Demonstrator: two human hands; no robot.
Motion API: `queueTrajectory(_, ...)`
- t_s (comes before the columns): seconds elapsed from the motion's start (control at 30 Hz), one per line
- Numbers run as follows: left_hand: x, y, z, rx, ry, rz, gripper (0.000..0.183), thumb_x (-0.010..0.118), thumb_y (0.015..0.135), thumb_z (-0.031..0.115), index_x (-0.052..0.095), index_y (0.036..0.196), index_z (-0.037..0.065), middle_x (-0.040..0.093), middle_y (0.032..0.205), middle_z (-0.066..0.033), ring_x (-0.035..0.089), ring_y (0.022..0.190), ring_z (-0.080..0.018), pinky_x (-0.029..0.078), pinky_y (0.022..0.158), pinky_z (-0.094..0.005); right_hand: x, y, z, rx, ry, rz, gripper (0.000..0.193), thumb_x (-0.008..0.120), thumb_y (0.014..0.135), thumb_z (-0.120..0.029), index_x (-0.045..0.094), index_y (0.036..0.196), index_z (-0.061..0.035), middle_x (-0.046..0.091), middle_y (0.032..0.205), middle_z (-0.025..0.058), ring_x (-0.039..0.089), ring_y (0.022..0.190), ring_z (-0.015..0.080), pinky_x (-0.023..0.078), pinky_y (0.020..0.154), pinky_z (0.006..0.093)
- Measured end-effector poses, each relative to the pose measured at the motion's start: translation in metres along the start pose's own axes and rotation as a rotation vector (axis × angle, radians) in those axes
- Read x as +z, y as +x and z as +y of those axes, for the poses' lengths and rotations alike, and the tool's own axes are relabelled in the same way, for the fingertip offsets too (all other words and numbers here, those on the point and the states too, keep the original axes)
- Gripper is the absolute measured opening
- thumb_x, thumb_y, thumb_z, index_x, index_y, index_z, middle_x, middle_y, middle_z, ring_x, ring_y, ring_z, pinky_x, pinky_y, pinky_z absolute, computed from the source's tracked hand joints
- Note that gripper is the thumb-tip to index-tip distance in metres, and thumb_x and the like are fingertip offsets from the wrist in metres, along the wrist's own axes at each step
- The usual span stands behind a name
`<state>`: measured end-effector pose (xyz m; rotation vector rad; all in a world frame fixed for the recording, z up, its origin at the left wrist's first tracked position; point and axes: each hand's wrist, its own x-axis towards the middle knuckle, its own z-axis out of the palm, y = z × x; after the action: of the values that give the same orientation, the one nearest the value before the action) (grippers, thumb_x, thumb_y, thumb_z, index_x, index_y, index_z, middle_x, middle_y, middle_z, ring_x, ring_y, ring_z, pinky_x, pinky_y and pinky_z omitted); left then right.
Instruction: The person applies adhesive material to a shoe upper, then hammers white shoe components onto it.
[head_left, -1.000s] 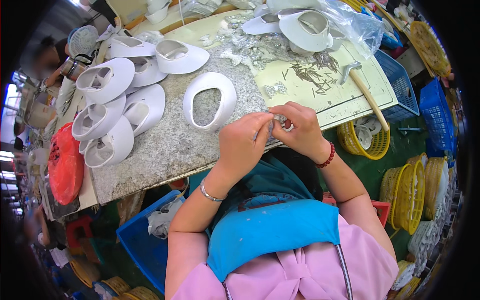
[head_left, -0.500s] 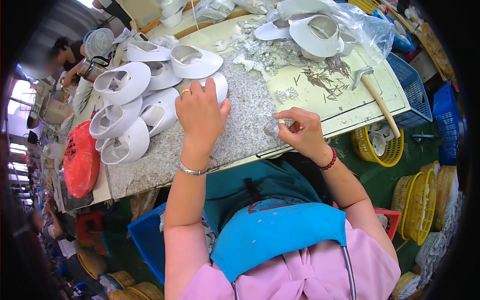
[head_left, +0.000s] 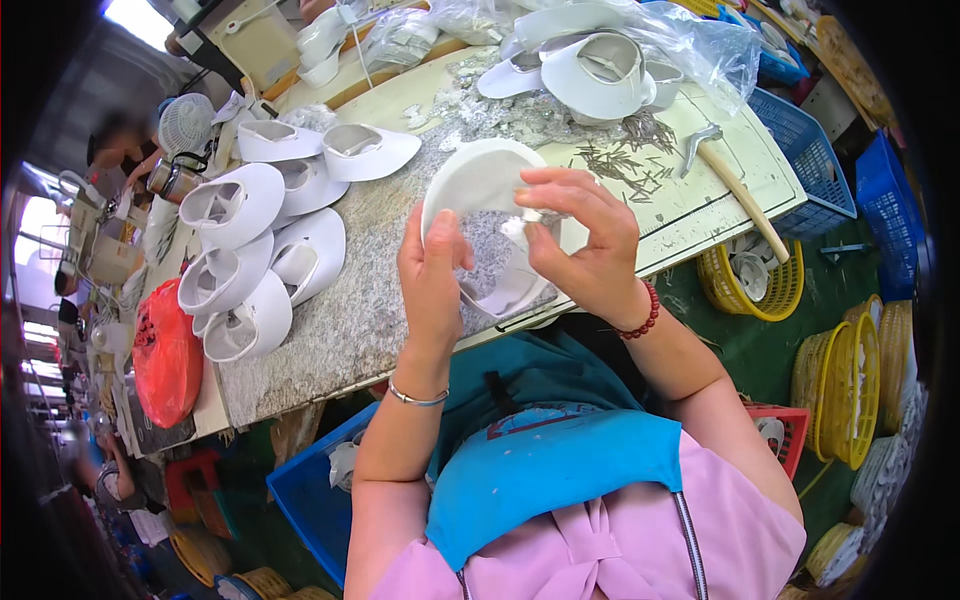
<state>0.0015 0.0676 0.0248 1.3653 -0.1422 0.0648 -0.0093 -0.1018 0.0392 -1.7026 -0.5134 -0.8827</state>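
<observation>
Between my hands, over the stone slab (head_left: 350, 290), a white visor-shaped piece (head_left: 482, 165) stands tilted with its ring-like opening towards me. My left hand (head_left: 432, 275) is closed on its left edge, thumb inside the rim. In my right hand (head_left: 590, 240) a small white wad (head_left: 515, 232) is pinched between thumb and fingertips, in front of the piece's opening. Whether the right fingers also touch the piece, I cannot tell. Similar white pieces (head_left: 235, 205) lie overlapping in a group on the left of the slab.
More white pieces (head_left: 595, 75) are stacked at the far side by clear plastic. Thin dark sticks (head_left: 640, 175) and a wooden-handled hammer (head_left: 735, 180) lie on the right. A red plastic bag (head_left: 165, 350) sits on the left. Yellow baskets (head_left: 838, 400) and blue crates (head_left: 895, 220) stand right.
My left hand has taken a white piece from the group and brought it in front of me. My right hand has moved up and left to it with the small white wad.
</observation>
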Motion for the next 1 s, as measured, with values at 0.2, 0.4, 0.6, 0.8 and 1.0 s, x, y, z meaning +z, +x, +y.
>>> queueTrajectory(0.2, 0.01, -0.023, 0.002, 0.053, 0.13, -0.139, 0.033, 0.044, 0.098, 0.022, 0.059, 0.116, -0.001, 0.061, 0.088, -0.0031, 0.056, 0.082, -0.0119, 0.045, 0.077, -0.0273, 0.009, -0.002, 0.018, -0.179, -0.186, 0.042, 0.029, 0.072, 0.065, -0.003, 0.071, 0.093, -0.0082, 0.07, 0.097, 0.0128, 0.068, 0.091, 0.0284, 0.053, 0.077, 0.0369)
queueTrajectory(0.4, -0.006, -0.02, 0.021, -0.241, -0.12, -0.175, 0.033, 0.047, 0.093, 0.016, 0.054, 0.119, -0.003, 0.063, 0.101, -0.008, 0.061, 0.091, -0.0159, 0.048, 0.086, -0.0306, 0.007, -0.018, 0.004, -0.291, -0.21, -0.156, 0.028, 0.07, 0.064, -0.006, 0.069, 0.092, -0.0131, 0.067, 0.088, 0.0043, 0.066, 0.08, 0.0199, 0.048, 0.079, 0.0368)
queueTrajectory(0.6, -0.011, -0.02, 0.02, -0.199, 0.111, -0.185, 0.026, 0.068, 0.089, 0.013, 0.062, 0.109, -0.001, 0.066, 0.097, -0.0053, 0.062, 0.086, -0.0098, 0.051, 0.075, -0.0261, 0.014, -0.049, -0.017, -0.427, -0.162, -0.309, 0.026, 0.069, 0.064, -0.006, 0.067, 0.089, -0.0121, 0.062, 0.081, 0.0016, 0.063, 0.075, 0.0186, 0.048, 0.075, 0.0343)
queueTrajectory(0.8, -0.004, -0.034, 0.013, 0.041, 0.057, 0.028, 0.021, 0.07, 0.09, 0.012, 0.067, 0.106, -0.001, 0.068, 0.095, -0.0024, 0.058, 0.085, -0.006, 0.048, 0.073, -0.0225, -0.003, -0.036, -0.032, -0.013, 0.051, -0.205, 0.029, 0.069, 0.064, -0.001, 0.069, 0.093, -0.006, 0.063, 0.077, 0.0056, 0.062, 0.068, 0.0224, 0.05, 0.063, 0.0327)
queueTrajectory(1.0, 0.014, -0.044, 0.005, 0.079, -0.115, 0.139, 0.02, 0.068, 0.092, 0.011, 0.067, 0.107, -0.002, 0.068, 0.094, -0.0014, 0.056, 0.084, -0.0044, 0.045, 0.073, -0.0196, 0.006, -0.014, -0.031, 0.016, -0.106, -0.153, 0.026, 0.07, 0.068, -0.002, 0.069, 0.094, -0.0047, 0.063, 0.073, 0.0076, 0.058, 0.053, 0.018, 0.046, 0.048, 0.0289)
